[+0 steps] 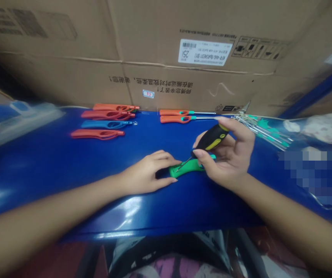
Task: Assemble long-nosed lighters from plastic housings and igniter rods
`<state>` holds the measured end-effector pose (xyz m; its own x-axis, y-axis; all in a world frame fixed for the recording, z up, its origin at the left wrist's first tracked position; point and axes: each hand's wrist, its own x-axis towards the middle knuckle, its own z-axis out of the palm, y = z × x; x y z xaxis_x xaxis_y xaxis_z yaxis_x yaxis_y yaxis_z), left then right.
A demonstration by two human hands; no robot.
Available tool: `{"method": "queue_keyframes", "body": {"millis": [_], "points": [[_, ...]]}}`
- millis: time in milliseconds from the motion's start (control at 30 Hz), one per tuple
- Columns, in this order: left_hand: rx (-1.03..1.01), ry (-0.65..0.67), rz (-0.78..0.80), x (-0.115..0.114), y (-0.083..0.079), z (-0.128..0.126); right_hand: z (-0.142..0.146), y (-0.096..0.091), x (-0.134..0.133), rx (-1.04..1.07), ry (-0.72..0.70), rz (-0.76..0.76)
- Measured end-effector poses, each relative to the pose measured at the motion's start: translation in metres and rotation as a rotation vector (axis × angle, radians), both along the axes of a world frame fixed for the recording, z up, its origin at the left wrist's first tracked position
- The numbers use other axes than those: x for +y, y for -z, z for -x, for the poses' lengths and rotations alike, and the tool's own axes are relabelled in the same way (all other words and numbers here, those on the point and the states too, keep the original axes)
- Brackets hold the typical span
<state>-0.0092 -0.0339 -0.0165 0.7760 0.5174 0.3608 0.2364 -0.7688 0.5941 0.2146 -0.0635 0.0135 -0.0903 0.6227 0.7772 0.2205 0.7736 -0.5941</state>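
Note:
My right hand (229,154) is closed round a screwdriver (210,139) with a black and yellow handle; its thin shaft slants down to the left. The tip rests on a green plastic lighter body (187,166) lying on the blue table (67,162). My left hand (148,172) lies beside the green body's left end, fingers curled and thumb pressed against it, holding it down.
Several orange and blue lighter bodies (104,123) lie in a row at the back left. Two orange ones with metal tubes (180,116) lie further right. A bundle of metal rods with green ends (266,131) lies at the right. Cardboard boxes (166,54) wall off the back.

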Motion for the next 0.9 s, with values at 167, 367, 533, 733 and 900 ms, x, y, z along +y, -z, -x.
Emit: {"method": "queue_keyframes", "body": {"millis": [167, 367, 533, 733, 900], "points": [[-0.019, 0.023, -0.015, 0.0001, 0.0011, 0.0003, -0.0002, 0.007, -0.0002, -0.01, -0.045, 0.026], [-0.013, 0.019, -0.018, -0.0006, 0.0004, -0.0001, 0.0007, 0.0074, 0.0003, -0.056, -0.02, 0.008], [-0.009, 0.031, -0.028, 0.0002, 0.001, 0.0, 0.0011, 0.0037, 0.0007, -0.054, -0.001, -0.028], [-0.006, 0.03, -0.026, 0.0001, 0.0005, 0.0, -0.0008, 0.0069, 0.002, -0.07, -0.005, -0.054], [-0.008, 0.028, -0.027, -0.0002, 0.0005, -0.0001, -0.0008, 0.0111, 0.002, -0.077, -0.029, -0.038]]}}
